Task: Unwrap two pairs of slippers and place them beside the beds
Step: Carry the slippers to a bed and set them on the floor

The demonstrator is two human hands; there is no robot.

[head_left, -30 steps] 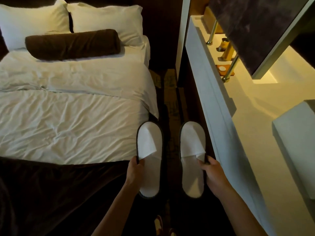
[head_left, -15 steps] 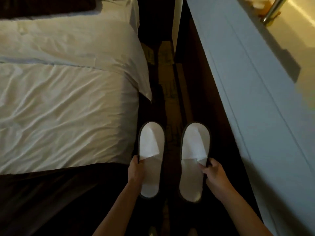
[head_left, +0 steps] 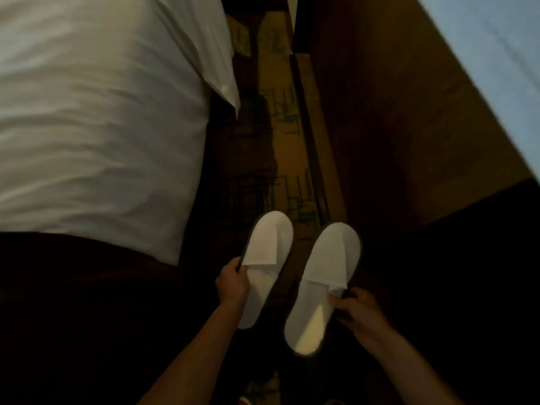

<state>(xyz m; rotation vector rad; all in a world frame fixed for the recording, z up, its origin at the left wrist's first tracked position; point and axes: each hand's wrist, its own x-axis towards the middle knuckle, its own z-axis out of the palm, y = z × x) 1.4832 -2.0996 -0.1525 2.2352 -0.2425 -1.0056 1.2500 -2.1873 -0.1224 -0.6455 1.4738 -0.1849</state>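
I hold one white slipper in each hand, toes pointing away from me, over the dark floor strip beside the bed. My left hand [head_left: 232,285] grips the left slipper [head_left: 267,252] at its left edge, near the upper's opening. The right slipper [head_left: 324,276] is pinched at its right edge by my right hand [head_left: 358,312]. Both slippers are unwrapped, with dark trim around the soles. The bed [head_left: 96,118], with a white duvet, lies to the left of the slippers. Whether the slippers touch the floor I cannot tell.
A patterned carpet strip [head_left: 280,135] runs ahead between the bed and a dark wooden panel [head_left: 394,127] on the right. A dark bed runner [head_left: 73,302] covers the bed's near end. A pale ledge [head_left: 496,54] rises at the far right.
The view has tilted down and closed in; pillows and the lit shelf have left the frame. Both slippers, still held, are lower and nearer the floor, now angled slightly to the right.
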